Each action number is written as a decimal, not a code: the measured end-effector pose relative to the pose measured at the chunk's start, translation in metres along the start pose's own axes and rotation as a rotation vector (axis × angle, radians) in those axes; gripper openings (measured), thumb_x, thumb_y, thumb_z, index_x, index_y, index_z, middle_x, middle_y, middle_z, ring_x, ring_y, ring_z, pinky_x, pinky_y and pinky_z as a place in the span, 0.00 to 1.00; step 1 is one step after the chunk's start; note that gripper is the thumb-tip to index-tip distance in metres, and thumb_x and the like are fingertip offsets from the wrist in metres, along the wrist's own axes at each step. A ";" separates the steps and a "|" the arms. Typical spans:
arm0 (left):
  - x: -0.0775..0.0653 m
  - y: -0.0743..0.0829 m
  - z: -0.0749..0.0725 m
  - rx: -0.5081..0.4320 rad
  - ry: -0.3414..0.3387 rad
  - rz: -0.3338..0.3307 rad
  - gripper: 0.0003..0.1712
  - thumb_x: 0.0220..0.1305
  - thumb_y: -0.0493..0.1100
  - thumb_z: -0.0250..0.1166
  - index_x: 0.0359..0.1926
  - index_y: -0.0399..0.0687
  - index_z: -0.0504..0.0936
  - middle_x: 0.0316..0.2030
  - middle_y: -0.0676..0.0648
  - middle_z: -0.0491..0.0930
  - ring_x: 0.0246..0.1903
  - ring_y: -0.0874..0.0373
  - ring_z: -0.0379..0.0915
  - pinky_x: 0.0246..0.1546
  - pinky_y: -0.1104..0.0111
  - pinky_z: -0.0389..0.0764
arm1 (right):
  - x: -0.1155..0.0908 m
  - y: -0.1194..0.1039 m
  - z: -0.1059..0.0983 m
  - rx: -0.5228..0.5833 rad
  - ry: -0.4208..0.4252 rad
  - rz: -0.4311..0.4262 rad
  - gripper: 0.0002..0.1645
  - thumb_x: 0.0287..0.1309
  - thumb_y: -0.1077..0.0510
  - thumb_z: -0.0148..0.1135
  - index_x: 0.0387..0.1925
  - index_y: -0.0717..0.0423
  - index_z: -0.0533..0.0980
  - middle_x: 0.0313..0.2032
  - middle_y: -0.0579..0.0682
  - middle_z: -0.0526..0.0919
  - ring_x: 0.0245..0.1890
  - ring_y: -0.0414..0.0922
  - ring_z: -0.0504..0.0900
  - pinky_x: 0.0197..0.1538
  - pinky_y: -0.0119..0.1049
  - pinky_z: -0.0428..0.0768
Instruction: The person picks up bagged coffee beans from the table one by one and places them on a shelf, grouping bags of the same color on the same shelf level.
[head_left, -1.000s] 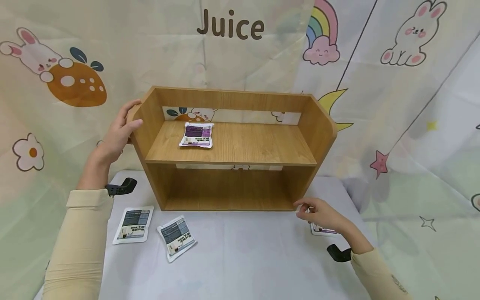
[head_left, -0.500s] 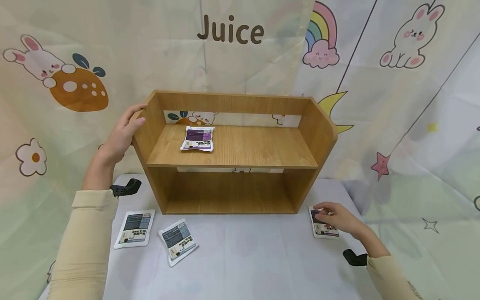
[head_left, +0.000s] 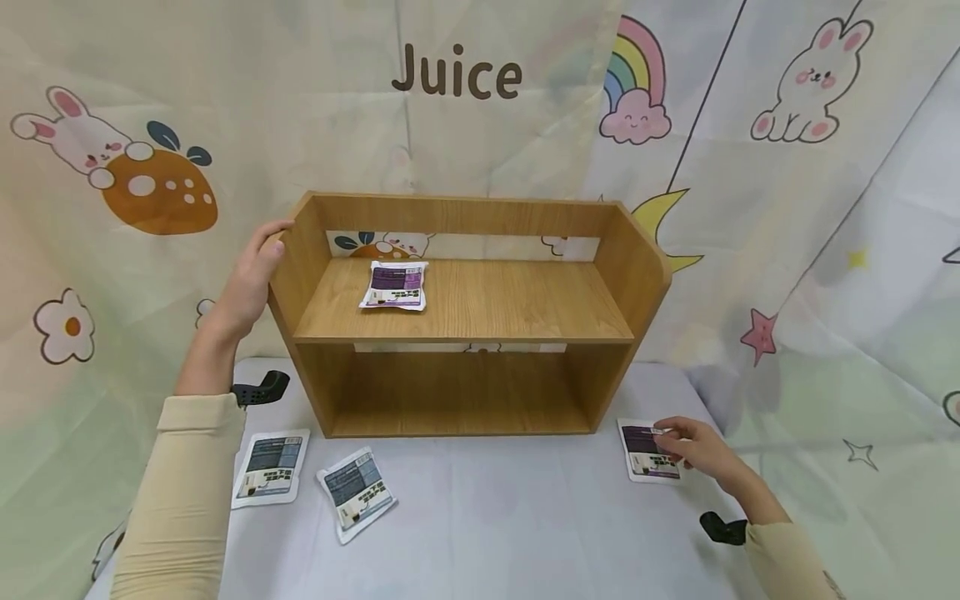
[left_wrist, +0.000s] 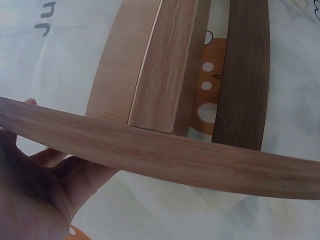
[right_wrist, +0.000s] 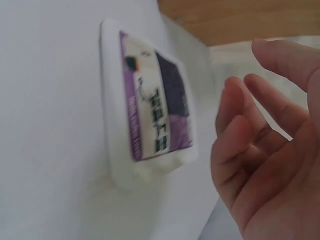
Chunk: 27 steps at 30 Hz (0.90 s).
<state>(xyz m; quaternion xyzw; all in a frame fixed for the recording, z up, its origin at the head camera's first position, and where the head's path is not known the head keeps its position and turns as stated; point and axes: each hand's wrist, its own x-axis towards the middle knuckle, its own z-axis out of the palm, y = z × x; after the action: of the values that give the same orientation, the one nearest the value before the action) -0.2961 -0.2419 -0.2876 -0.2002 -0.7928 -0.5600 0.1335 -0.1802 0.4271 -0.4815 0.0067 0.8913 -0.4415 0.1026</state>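
We hold the wooden shelf (head_left: 517,300) by its side with our left grip (head_left: 251,283); our right grip (head_left: 702,450), loosely spread, is just beside a purple-labelled packet (head_left: 641,454) on the white tabletop (head_left: 510,517).

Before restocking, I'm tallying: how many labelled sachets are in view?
4: a purple-labelled sachet on the upper shelf, a second near the right hand, a slate-labelled sachet beside the left sleeve, and another right of it. The sleeve may hide more.
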 end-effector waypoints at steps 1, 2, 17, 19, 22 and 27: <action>0.000 0.000 0.000 0.005 0.003 0.004 0.30 0.75 0.55 0.37 0.73 0.53 0.54 0.69 0.41 0.51 0.63 0.41 0.49 0.59 0.38 0.51 | 0.001 0.003 0.000 0.006 0.009 -0.009 0.28 0.65 0.52 0.61 0.58 0.67 0.71 0.38 0.58 0.79 0.31 0.49 0.76 0.30 0.38 0.74; 0.000 0.000 -0.001 0.012 0.005 0.008 0.30 0.76 0.56 0.36 0.73 0.52 0.54 0.69 0.42 0.51 0.63 0.41 0.49 0.59 0.37 0.50 | 0.001 0.006 0.000 0.009 0.019 -0.018 0.28 0.65 0.52 0.62 0.58 0.68 0.71 0.39 0.58 0.79 0.31 0.50 0.76 0.29 0.38 0.74; 0.001 0.000 0.001 -0.001 0.003 0.005 0.31 0.76 0.57 0.35 0.73 0.52 0.55 0.71 0.43 0.49 0.66 0.41 0.45 0.60 0.35 0.45 | 0.009 0.051 0.013 -0.048 0.225 0.047 0.36 0.58 0.42 0.67 0.57 0.65 0.72 0.50 0.64 0.75 0.44 0.51 0.72 0.40 0.37 0.72; 0.000 -0.001 0.001 -0.011 -0.004 0.002 0.31 0.76 0.56 0.35 0.73 0.50 0.55 0.71 0.43 0.49 0.65 0.41 0.46 0.60 0.35 0.46 | 0.008 0.055 0.017 -0.061 0.224 0.065 0.38 0.56 0.41 0.68 0.58 0.64 0.72 0.53 0.66 0.72 0.47 0.54 0.71 0.42 0.40 0.71; 0.000 -0.002 0.000 -0.016 -0.003 0.008 0.31 0.76 0.55 0.35 0.73 0.49 0.54 0.71 0.43 0.47 0.67 0.41 0.43 0.61 0.36 0.42 | 0.007 0.058 0.023 -0.090 0.234 0.079 0.39 0.54 0.40 0.69 0.58 0.62 0.72 0.54 0.66 0.71 0.48 0.56 0.70 0.43 0.42 0.70; 0.001 -0.004 -0.002 -0.007 0.007 0.012 0.31 0.76 0.56 0.35 0.73 0.51 0.54 0.71 0.43 0.49 0.66 0.42 0.45 0.61 0.36 0.44 | 0.008 0.060 0.027 -0.135 0.294 0.067 0.40 0.53 0.39 0.70 0.59 0.60 0.71 0.53 0.66 0.71 0.44 0.56 0.71 0.42 0.43 0.69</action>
<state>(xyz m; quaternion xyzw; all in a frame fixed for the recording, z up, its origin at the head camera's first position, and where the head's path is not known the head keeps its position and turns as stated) -0.2990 -0.2447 -0.2896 -0.2035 -0.7890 -0.5628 0.1389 -0.1770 0.4422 -0.5458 0.0942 0.9236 -0.3713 -0.0141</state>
